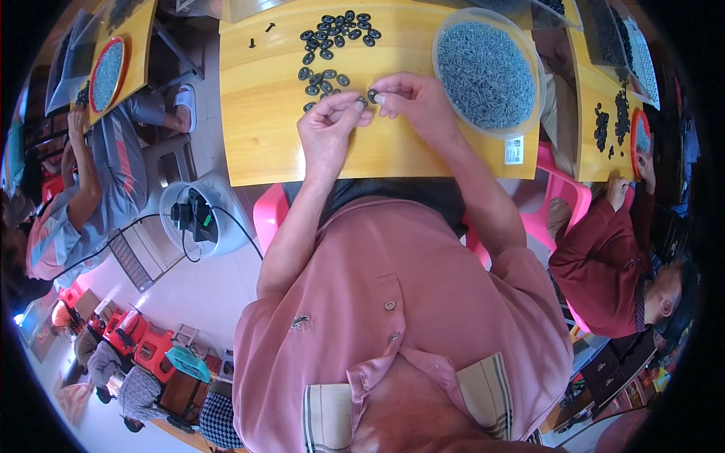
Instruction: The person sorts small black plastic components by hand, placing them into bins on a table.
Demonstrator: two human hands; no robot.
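Observation:
Over the yellow wooden table [260, 143], my two hands meet fingertip to fingertip. My right hand [419, 106] pinches a small black oval piece [373, 96] between thumb and fingers. Close beside it, my left hand [330, 132] is closed in a pinch on a small dark part, mostly covered by the fingers, so its kind cannot be made out. Just beyond the left fingers lie several loose black oval pieces [328, 74] with light marks on their faces. A further group of the same ovals [339, 41] spreads toward the far edge.
A round translucent tub [541, 90] full of grey screws stands right of my hands. Two small dark screws [252, 43] lie far left on the table. Co-workers sit at tables on either side, each near a red-rimmed tub [124, 72]. A grey bin [238, 226] stands on the floor at left.

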